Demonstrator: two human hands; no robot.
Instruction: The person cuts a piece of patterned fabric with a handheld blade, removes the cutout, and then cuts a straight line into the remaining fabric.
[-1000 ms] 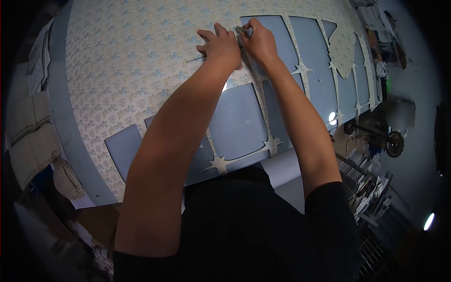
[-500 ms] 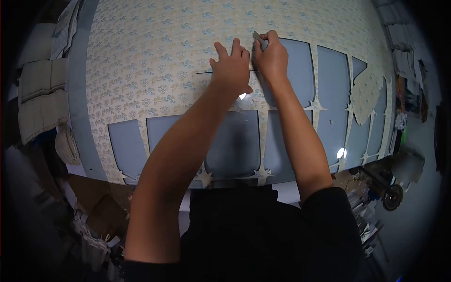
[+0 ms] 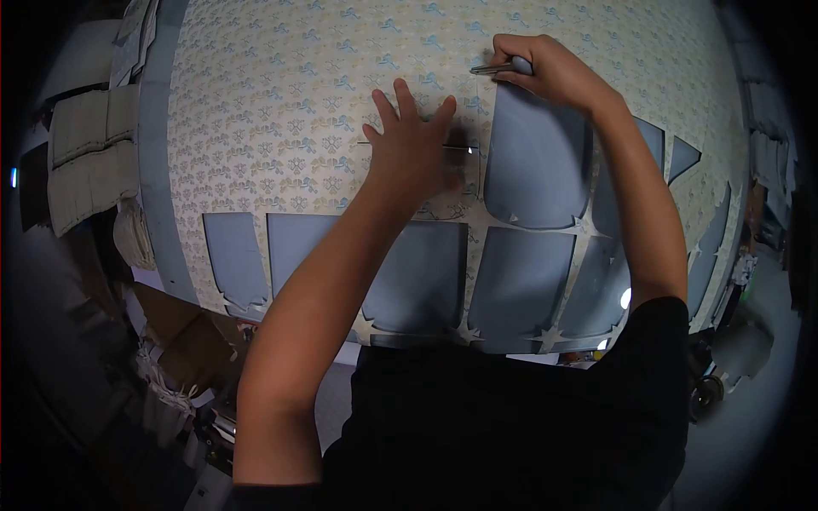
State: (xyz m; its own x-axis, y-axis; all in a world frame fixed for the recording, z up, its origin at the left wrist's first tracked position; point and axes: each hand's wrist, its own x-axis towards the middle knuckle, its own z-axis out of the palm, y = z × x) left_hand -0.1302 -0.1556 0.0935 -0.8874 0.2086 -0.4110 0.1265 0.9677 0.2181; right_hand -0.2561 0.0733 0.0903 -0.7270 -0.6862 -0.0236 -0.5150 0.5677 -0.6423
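Observation:
Patterned sheet material (image 3: 281, 111), cream with small blue and tan figures, covers the grey-blue table. My left hand (image 3: 407, 149) lies on it with fingers spread. Under that hand runs a thin dark straight line, and a glossy edge beside it looks like part of a clear template, mostly hidden. My right hand (image 3: 545, 70) is closed around a slim metal cutting knife (image 3: 503, 68). The knife's tip points left, near the upper left corner of a large cut-out opening (image 3: 541, 153) in the sheet.
Several more openings (image 3: 417, 277) with narrow strips between them show the table surface (image 3: 158, 170). Stacked pale padded pieces (image 3: 89, 162) sit left of the table. Bundled materials (image 3: 767, 162) line the right side. A brown box (image 3: 187, 332) is below the table's front left.
My right hand has moved right and turned, so the knife now points left. My left hand has shifted slightly, its fingers spread wider. The view has moved a little.

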